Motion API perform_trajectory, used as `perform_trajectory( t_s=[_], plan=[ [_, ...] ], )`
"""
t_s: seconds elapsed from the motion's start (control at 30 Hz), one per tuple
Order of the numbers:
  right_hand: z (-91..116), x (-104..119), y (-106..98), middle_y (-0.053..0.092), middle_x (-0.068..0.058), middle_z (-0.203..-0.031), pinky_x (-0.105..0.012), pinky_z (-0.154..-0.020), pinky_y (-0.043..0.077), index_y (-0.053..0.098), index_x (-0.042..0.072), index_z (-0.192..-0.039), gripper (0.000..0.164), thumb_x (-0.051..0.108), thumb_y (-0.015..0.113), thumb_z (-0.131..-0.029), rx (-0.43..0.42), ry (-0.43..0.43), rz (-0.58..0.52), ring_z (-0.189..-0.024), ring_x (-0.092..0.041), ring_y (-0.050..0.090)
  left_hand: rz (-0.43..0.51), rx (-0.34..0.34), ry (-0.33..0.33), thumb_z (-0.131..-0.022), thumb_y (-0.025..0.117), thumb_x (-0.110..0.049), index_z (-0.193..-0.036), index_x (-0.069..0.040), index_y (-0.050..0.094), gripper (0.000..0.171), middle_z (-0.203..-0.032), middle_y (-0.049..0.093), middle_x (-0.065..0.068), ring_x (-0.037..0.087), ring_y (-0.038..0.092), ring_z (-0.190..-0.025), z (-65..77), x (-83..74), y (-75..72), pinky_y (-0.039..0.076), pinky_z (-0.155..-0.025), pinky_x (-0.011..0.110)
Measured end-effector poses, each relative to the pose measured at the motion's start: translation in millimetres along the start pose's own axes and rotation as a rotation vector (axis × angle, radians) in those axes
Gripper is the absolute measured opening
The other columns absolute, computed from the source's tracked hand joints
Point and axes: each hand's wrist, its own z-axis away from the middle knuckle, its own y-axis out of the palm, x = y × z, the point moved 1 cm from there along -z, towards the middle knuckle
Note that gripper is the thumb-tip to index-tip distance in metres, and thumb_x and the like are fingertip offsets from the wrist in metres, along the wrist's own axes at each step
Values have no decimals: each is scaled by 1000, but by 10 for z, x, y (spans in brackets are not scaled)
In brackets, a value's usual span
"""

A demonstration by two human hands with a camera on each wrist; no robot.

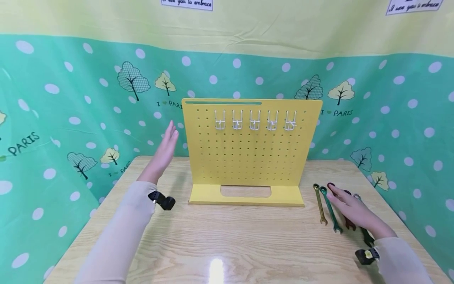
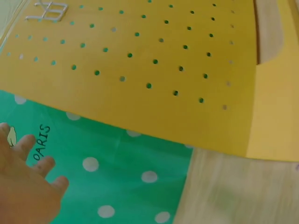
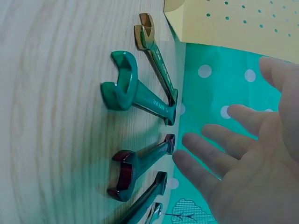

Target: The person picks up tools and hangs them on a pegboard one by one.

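Combination wrenches lie in a row on the right of the table: a gold wrench [image 1: 320, 207], a green wrench [image 1: 332, 211], a red wrench [image 3: 135, 170], a dark wrench [image 3: 145, 198] and a silver one [image 3: 154, 213]. Over the row hovers my right hand [image 1: 352, 207], fingers extended, partly covering the red and dark wrenches in the head view. My left hand [image 1: 164, 152] is raised with straight fingers, beside the left edge of a yellow pegboard [image 1: 248, 157]. Both hands hold nothing.
Several white wire hooks [image 1: 254, 120] hang in a row near the pegboard's top. The board stands on its base on the wooden table [image 1: 220, 228]. Behind it and at both sides hangs a green dotted cloth [image 1: 95, 118]. Each wrist wears a small black camera.
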Motion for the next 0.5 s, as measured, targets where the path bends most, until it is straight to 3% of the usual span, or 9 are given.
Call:
perform_trajectory(
  t_s=[0.27, 0.5],
  plan=[
    [42, -27, 13, 27, -37, -152, -71, -89, 42, 18, -4, -157, 71, 41, 43, -108, 1, 5, 1, -126, -61, 40, 57, -90, 16, -100, 32, -67, -155, -52, 3, 64, -165, 15, -8, 23, 16, -150, -167, -125, -18, 14, -117, 59],
    [40, -36, 1, 38, -37, -146, -65, -86, 48, 21, -9, -154, 73, 40, 47, -107, 7, 45, -1, -123, -60, 43, 123, -172, 65, -102, 45, -55, -157, -45, 16, 62, -162, 28, -4, 19, 30, -146, -325, -261, 8, 20, -119, 44]
  ],
)
